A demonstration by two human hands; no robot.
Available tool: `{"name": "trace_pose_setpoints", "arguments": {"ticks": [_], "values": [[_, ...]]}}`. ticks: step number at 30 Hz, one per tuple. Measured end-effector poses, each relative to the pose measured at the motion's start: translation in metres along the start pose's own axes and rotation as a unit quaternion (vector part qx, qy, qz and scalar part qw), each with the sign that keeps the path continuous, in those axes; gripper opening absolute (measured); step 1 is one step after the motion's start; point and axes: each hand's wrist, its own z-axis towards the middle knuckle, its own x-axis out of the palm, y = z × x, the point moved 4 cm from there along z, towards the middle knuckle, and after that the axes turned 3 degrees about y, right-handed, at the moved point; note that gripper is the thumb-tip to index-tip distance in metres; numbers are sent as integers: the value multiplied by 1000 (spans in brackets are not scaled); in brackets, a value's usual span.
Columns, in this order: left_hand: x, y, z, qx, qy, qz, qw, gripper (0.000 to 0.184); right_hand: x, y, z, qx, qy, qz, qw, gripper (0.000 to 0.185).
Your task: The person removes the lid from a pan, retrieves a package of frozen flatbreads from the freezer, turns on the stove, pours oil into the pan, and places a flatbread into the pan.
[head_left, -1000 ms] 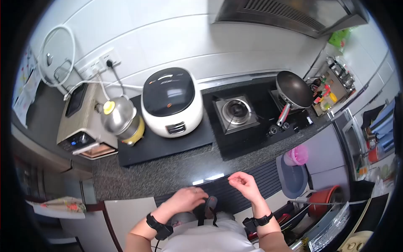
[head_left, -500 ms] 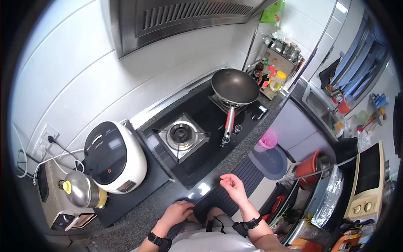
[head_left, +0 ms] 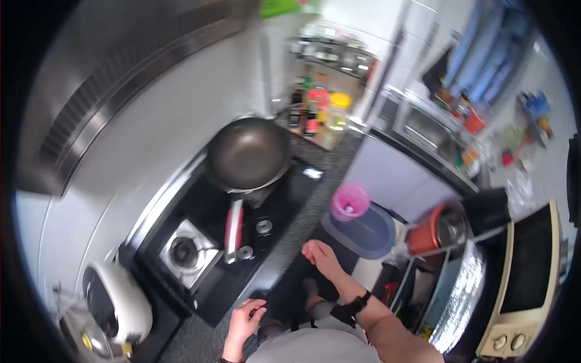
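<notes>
My left hand (head_left: 244, 322) is at the counter's front edge, its thumb apart from the loosely bent fingers, with nothing in it. My right hand (head_left: 321, 256) hangs in front of the counter, fingers curled in, and no object shows in it. Neither hand touches the cookware. A dark wok (head_left: 249, 154) sits on the far burner of the black gas stove (head_left: 209, 296), its red and silver handle (head_left: 233, 228) pointing toward me. The near burner (head_left: 184, 253) has nothing on it. Motion blurs parts of the view.
A white rice cooker (head_left: 130, 314) stands left of the stove. Bottles and jars fill a corner rack (head_left: 330, 138). On the floor side are a pink bin (head_left: 351, 201) and a red pot (head_left: 426, 236). A sink (head_left: 426, 129) and a microwave (head_left: 525, 272) lie to the right.
My view has swung right, so the stove and wok sit further left and the sink shows more. My body has shifted toward the wok side. The left hand's thumb now shows apart from its fingers.
</notes>
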Motion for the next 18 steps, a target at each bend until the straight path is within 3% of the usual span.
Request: {"name": "trace_pose_setpoints", "arguments": {"ticks": [1, 3, 5, 7, 10, 18], "values": [[13, -11, 18, -24, -19, -42, 999, 20, -23, 12, 6, -4, -32, 4, 999, 21], [38, -41, 53, 9, 6, -45, 999, 20, -61, 44, 18, -89, -46, -33, 994, 9], [53, -80, 84, 52, 64, -11, 997, 19, -100, 53, 27, -117, -60, -11, 991, 10], [66, -107, 114, 63, 98, -10, 993, 20, -138, 59, 32, -38, -111, 15, 993, 12], [91, -123, 154, 130, 156, -8, 979, 20, -180, 60, 28, -50, -159, 2, 986, 14], [165, -165, 264, 158, 276, 7, 948, 22, -303, 106, 22, -84, -304, -14, 949, 15]]}}
